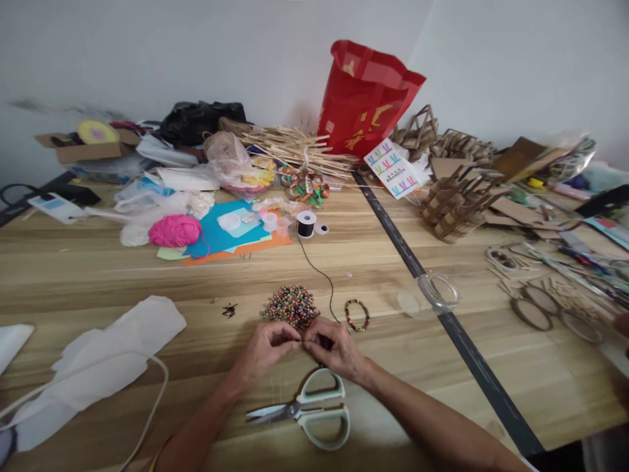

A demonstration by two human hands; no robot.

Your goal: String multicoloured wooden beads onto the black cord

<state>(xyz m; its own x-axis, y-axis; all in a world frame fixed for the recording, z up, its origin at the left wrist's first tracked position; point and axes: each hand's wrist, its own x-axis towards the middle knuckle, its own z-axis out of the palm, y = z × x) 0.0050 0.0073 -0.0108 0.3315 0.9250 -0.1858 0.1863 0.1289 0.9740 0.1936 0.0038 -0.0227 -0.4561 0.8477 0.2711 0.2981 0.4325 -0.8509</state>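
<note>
My left hand (265, 349) is closed in a pinch, its thumb and fingertips meeting those of my right hand (337, 347). What the left fingertips hold is too small to make out. A black cord (332, 288) runs from a black spool (305, 225) down to my right hand, which pinches it near its end. Just beyond both hands lies a heap of multicoloured beads (292, 305). A finished-looking beaded bracelet (357, 315) rests right of the heap. Close below my hands are scissors (299, 410) with pale handles, blades pointing left and slightly apart.
Short black bits (229, 310) lie left of the beads. A clear tape roll (439, 290) sits on the dark table strip (393, 226). Pink yarn (175, 231), a red bag (366, 98) and small woven baskets (452, 206) crowd the back. White sheeting (118, 354) covers the left.
</note>
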